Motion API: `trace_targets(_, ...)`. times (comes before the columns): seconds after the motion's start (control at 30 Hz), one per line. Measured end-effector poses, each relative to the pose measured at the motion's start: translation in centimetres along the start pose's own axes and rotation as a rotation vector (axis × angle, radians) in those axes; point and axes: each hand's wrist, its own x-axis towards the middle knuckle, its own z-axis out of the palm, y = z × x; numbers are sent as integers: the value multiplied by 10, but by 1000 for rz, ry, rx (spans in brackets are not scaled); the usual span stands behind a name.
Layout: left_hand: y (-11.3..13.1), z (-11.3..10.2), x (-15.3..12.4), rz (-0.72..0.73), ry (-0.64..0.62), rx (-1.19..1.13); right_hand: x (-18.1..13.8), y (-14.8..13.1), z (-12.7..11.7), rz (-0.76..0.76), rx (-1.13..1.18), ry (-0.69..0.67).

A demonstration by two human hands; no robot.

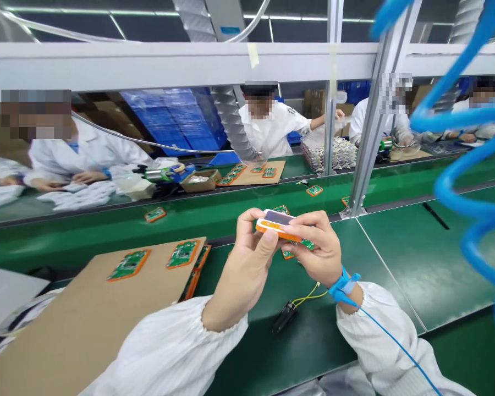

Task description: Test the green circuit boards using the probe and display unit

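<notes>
Both hands hold a small orange-and-white electronic device [275, 224] with a dark screen, raised over the green bench. My left hand [249, 261] grips its left end, thumb on the near orange side. At its right end, my right hand [322, 250] has fingers on the top edge and thumb beneath. Behind and below the device, a green circuit board with an orange edge [289, 254] shows partly; my fingers hide the rest. Under my right wrist lies a black part with yellow wires [286, 317]. A blue wrist strap [343, 287] is round that wrist.
To the left, a cardboard sheet [78, 324] carries circuit boards [128, 264]. A green conveyor [198, 206] with more boards runs behind the bench. A metal post [373, 115] and a coiled blue hose [457, 203] stand at right. Co-workers [268, 129] sit across.
</notes>
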Motion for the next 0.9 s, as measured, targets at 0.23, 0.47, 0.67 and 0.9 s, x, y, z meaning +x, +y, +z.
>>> trace_targets(0.23, -8, 9, -3, 44, 7, -35, -8, 2, 2, -1, -10, 114)
trace_targets(0.47, -24, 0, 7, 442, 112, 258, -8, -6, -2, 216, 260, -86)
trace_targets(0.67, -25, -5, 8, 603, 203, 495, 5, -27, 6, 574, 518, -86)
trace_targets(0.9, -22, -2, 4, 634, 239, 513, 3, -29, 8, 559, 537, -49)
